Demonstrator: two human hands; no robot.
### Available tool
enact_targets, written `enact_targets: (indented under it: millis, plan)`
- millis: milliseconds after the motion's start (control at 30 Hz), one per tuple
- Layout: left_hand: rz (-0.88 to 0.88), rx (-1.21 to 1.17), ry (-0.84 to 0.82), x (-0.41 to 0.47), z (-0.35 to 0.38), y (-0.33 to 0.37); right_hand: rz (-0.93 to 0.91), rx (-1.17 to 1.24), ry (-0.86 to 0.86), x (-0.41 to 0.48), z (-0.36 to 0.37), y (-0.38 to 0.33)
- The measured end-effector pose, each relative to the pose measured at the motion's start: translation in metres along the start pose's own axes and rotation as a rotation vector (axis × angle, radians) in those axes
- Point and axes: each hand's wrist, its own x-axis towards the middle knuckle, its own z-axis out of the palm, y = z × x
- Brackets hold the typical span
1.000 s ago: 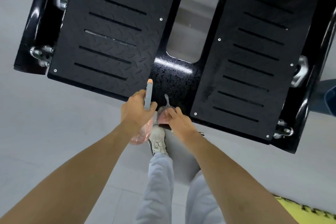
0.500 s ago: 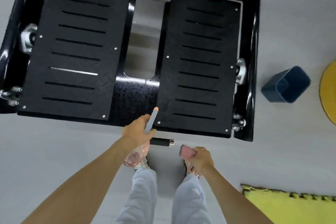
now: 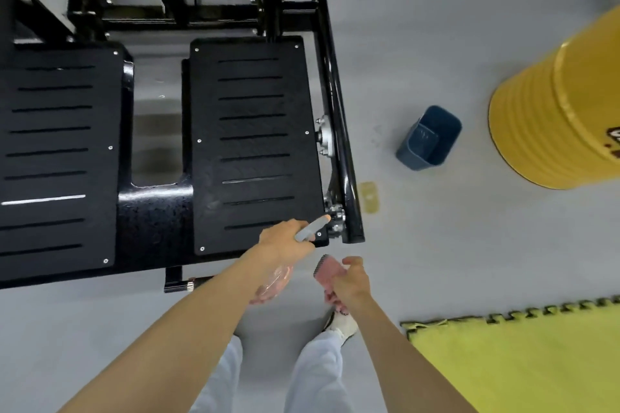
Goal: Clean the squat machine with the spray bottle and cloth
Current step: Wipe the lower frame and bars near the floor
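Bin (image 3: pixel 427 139) right of squat machine (image 3: pixel 251 144)

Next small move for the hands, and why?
Probably spray: the left hand holds the spray bottle, nozzle at the bolted corner of the squat machine, and the right hand holds the cloth just short of it, ready to wipe.

Head-worn view, steeply down over squat machine (image 3: pixel 251 151), close.

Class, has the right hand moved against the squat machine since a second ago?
Yes: the right hand left the centre bridge, rightward, now off the right footplate's near corner.
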Motion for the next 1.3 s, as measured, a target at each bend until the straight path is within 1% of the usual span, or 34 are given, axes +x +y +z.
enact_targets:
  millis: [100, 267, 333, 467, 533, 600, 700, 767, 833, 867, 967, 1100, 1133, 1300]
  plan:
    - [-0.041, -0.049, 0.005, 0.011, 0.025, 0.037, -0.021, 0.038, -0.006, 0.003, -0.036, 0.015]
    - [-0.158, -0.148, -0.006, 0.036, 0.059, 0.068, -0.063, 0.016, -0.070, 0.017, -0.079, 0.027]
    - [-0.193, -0.095, -0.020, 0.043, 0.070, 0.077, -0.077, 0.013, -0.090, 0.024, -0.092, 0.029]
    - [-0.270, 0.012, 0.009, 0.059, 0.082, 0.085, -0.081, 0.049, -0.104, 0.042, -0.108, 0.024]
    - [-0.285, 0.038, -0.001, 0.065, 0.084, 0.088, -0.069, 0.072, -0.105, 0.049, -0.114, 0.019]
    - [-0.293, 0.064, 0.024, 0.073, 0.082, 0.090, -0.058, 0.087, -0.108, 0.056, -0.118, 0.013]
    - [-0.314, 0.027, 0.042, 0.086, 0.071, 0.095, -0.053, 0.075, -0.099, 0.064, -0.124, 0.001]
    - [-0.344, -0.017, -0.004, 0.094, 0.061, 0.097, -0.046, 0.052, -0.102, 0.066, -0.128, -0.008]
    - [-0.357, -0.002, -0.052, 0.104, 0.051, 0.099, -0.042, 0.028, -0.106, 0.070, -0.133, -0.019]
    - [-0.352, 0.006, -0.050, 0.109, 0.044, 0.101, -0.039, 0.017, -0.104, 0.072, -0.135, -0.026]
    - [-0.328, -0.029, 0.031, 0.128, 0.021, 0.107, -0.033, -0.015, -0.099, 0.081, -0.144, -0.055]
    - [-0.336, 0.019, 0.157, 0.152, -0.018, 0.118, -0.076, -0.058, -0.082, 0.093, -0.153, -0.103]
    - [-0.338, 0.022, 0.166, 0.157, -0.029, 0.121, -0.088, -0.057, -0.079, 0.097, -0.155, -0.116]
    - [-0.304, 0.076, 0.103, 0.193, -0.069, 0.128, -0.165, -0.048, -0.057, 0.118, -0.157, -0.170]
